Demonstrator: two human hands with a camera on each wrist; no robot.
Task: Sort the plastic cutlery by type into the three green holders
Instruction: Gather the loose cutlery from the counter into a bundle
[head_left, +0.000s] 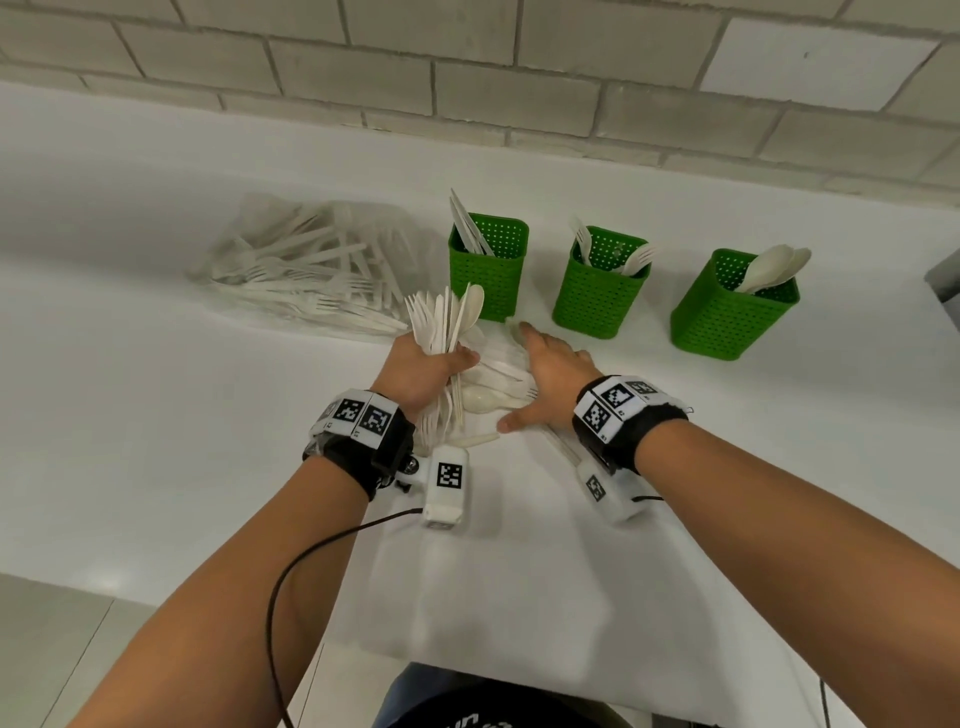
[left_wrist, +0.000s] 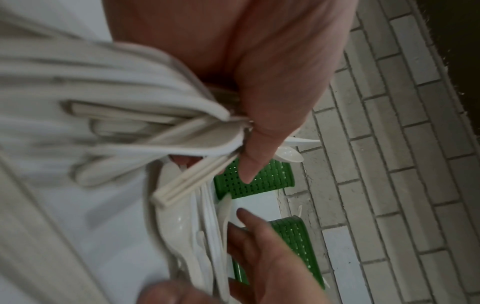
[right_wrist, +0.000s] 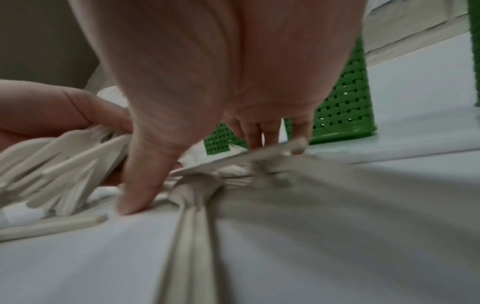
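We judge a gathering step: our left hand (head_left: 423, 366) clamps a mixed bundle (head_left: 444, 317), and our right hand (head_left: 545, 382) lies flat, fingers spread, on loose cutlery (head_left: 493, 397). Next comes separating by type. Beyond, the holders: knives (head_left: 488, 270), forks (head_left: 600, 291), spoons (head_left: 732, 312). A bag (head_left: 311, 270) holds more.

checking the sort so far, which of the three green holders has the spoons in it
The rightmost green perforated plastic holder: rounded white spoon bowls stick out of it. The middle holder shows fork tines, and the left holder holds flat, pointed knives.
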